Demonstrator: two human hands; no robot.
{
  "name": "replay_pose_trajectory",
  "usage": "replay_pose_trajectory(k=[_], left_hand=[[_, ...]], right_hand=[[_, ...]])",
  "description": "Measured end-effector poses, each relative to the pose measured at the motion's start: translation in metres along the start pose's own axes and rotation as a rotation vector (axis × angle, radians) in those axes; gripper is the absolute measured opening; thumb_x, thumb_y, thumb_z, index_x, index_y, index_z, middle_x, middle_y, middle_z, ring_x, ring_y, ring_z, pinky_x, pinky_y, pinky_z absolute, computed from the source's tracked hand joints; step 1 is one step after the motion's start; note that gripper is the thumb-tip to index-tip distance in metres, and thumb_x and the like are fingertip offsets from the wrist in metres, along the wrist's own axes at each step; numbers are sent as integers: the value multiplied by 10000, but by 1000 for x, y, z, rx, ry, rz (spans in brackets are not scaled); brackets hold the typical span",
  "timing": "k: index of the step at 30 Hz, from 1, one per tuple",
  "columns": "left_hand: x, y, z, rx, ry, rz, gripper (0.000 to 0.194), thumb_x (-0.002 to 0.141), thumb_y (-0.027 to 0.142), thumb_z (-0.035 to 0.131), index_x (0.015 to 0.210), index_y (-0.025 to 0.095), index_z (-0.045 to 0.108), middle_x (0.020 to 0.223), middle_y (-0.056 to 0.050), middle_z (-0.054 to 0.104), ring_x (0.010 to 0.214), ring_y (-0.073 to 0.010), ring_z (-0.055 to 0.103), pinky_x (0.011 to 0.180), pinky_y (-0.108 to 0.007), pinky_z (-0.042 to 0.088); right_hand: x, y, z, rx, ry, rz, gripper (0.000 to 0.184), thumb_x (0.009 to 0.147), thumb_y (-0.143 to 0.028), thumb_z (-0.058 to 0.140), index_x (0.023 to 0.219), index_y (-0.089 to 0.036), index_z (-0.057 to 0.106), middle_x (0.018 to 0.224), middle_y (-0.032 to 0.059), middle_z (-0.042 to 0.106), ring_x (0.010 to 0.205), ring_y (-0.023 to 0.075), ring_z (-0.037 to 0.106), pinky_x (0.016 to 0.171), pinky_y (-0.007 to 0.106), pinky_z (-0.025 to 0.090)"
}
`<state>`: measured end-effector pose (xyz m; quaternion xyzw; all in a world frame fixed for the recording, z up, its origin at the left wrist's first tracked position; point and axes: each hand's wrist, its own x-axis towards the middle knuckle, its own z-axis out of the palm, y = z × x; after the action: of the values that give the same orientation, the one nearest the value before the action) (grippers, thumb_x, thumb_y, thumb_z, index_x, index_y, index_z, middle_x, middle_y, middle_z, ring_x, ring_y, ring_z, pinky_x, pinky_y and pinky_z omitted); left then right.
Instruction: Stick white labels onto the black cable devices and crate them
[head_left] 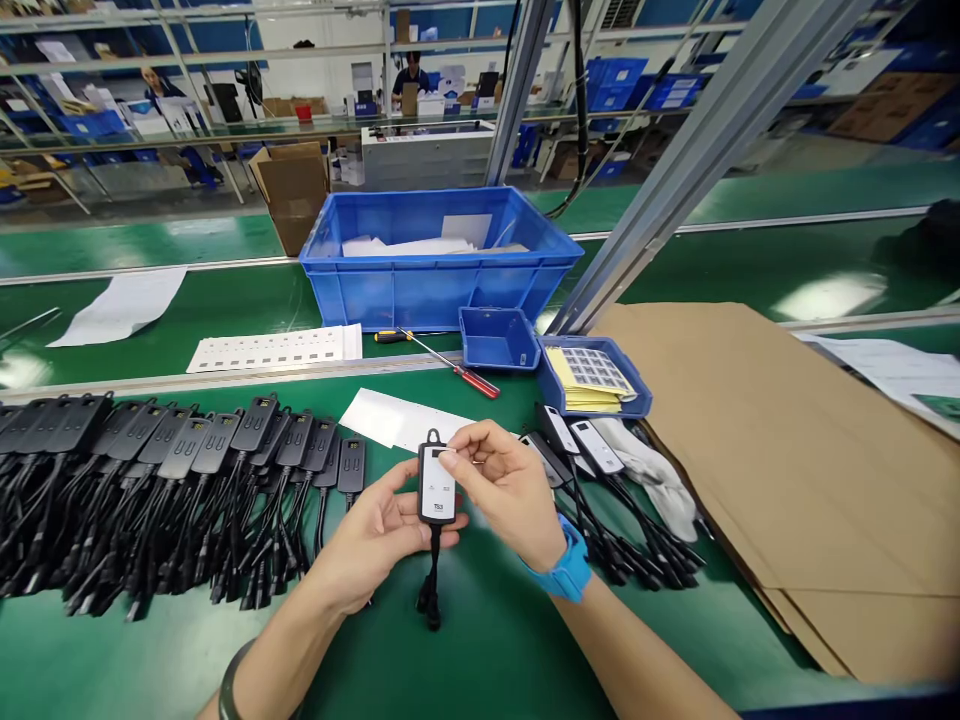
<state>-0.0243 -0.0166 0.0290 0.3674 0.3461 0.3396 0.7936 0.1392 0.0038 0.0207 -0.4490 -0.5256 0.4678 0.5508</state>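
Observation:
A small black controller box (436, 490) with a hanging loop, a white "TS3" label on its face and short black cables hanging from its lower end is held upright above the bench. My left hand (381, 520) grips it from the left and behind, fingertips showing past its right edge. With the thumb on the label's upper right, by the dark window, my right hand (504, 490) holds the top of the box, fingers curled. A blue band circles the right wrist. To the left lie rows of similar black controllers without white labels (217, 445); white-labelled ones (598, 446) lie to the right.
Beyond my hands lie white sheets (397, 420) and a red-handled screwdriver (476, 381). A small blue tray (499, 340), a tray of yellow-backed stickers (592, 380) and a large blue bin (435, 290) stand behind. Cardboard (795, 470) covers the right; a metal post (697, 150) slants above.

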Motion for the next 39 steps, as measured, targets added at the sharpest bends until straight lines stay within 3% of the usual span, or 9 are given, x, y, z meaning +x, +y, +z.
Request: replay_pose_trajectory(k=[13,30,36,39], left_hand=[[-2,0,3,52,3,9,502,850,213,648,1307,182,445,1034,-114,701,1054,-275,641,937,-445,496],[-4,0,5,150,7,38,509,889,219,590,1358,203,394,1061,-89,692,938,-182,657,945,-387,483],[-4,-3,5,160,10,63,458,897,216,573,1328,219,418,1064,-87,689,1011,-211,642,934,-401,504],[-4,-4,4,144,27,56,452,882,203,590,1308,212,440,1040,-91,695,1025,-238,644,903,-404,525]], right_hand=[[-3,0,1,-63,18,-12,89,816,-266,655,805,-194,605,667,-20,546,573,106,519,495,214,446],[-5,-1,4,-76,73,40,95,812,-257,638,789,-178,591,645,-21,545,566,104,519,496,212,445],[-6,2,6,-116,96,33,106,807,-268,644,786,-180,589,635,-27,530,558,101,507,496,212,449],[-4,5,5,-150,96,36,148,810,-282,644,910,-198,575,679,-39,496,576,100,494,502,210,454]])
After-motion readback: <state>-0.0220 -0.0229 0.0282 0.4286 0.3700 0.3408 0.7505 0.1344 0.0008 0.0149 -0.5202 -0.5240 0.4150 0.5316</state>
